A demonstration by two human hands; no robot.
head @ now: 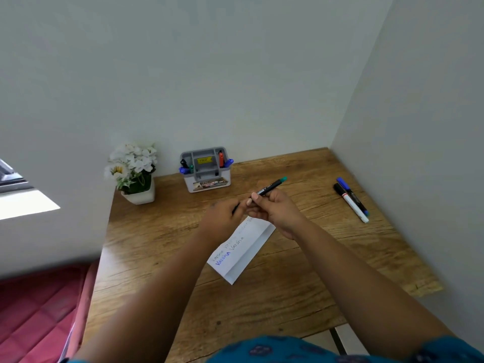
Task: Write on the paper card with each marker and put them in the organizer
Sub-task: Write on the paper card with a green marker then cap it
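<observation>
A black marker with a green end [272, 185] is held above the wooden desk [162, 247]. My right hand [277, 210] grips its barrel. My left hand [222, 218] is curled at its near end, where something dark shows between the fingers. Under both hands lies the folded white paper card [243, 254] with handwritten words in blue and dark ink. The grey organizer [207, 170] stands at the back by the wall and holds several markers, blue, green, black and red. A blue marker [352, 196] and a black-capped white marker [351, 203] lie at the right.
A white pot of white flowers [135, 174] stands at the desk's back left corner. Walls close the desk at the back and the right. A red quilted surface [39, 310] lies below on the left.
</observation>
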